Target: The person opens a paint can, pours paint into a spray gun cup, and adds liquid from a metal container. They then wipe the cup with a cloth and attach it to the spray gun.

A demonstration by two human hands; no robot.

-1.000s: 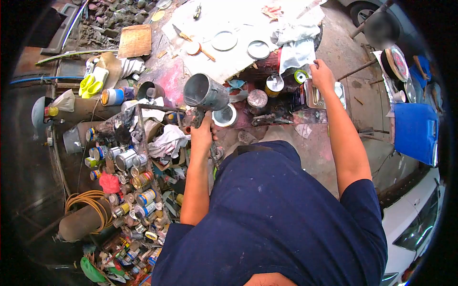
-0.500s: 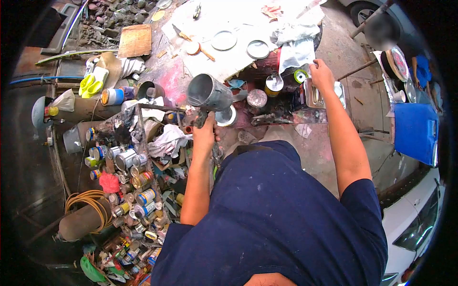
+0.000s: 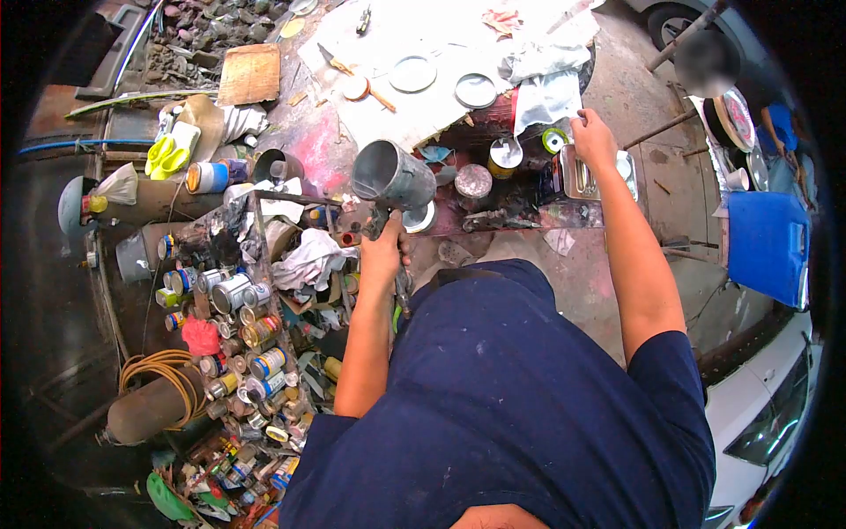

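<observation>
My left hand grips the handle of a spray gun whose grey metal cup points up and to the left, mouth uncovered. It hangs above a round open tin on the paint-stained bench. My right hand reaches forward and rests on the rim of a rectangular metal can, near a roll of tape. Two paint tins stand between the hands.
White sheet with round lids and rags lies at the back of the bench. Many small paint cans crowd the floor at left, with a coiled hose. A blue box and a white car are on the right.
My left hand has carried the spray gun slightly to the right, closer over the round tin. My right hand has stayed on the metal can.
</observation>
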